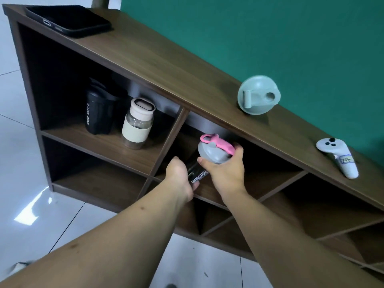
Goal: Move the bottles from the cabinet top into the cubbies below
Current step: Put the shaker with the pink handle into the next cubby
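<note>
A dark shaker bottle (pixel 198 173) with a grey lid and pink strap is held at the mouth of the upper middle cubby. My left hand (pixel 180 177) grips its lower body. My right hand (pixel 224 169) grips it just under the lid. In the upper left cubby stand a black sport bottle (pixel 99 113) and a clear bottle with a cream sleeve and pink cap (pixel 138 123). A pale green bottle (pixel 257 94) stands on the cabinet top (pixel 166 65), seen from above.
A black phone (pixel 68 19) lies at the far left of the cabinet top. A white controller (pixel 338 156) lies at its right end. Behind the cabinet is a green wall. Lower cubbies show bare shelves, and white floor tiles lie below.
</note>
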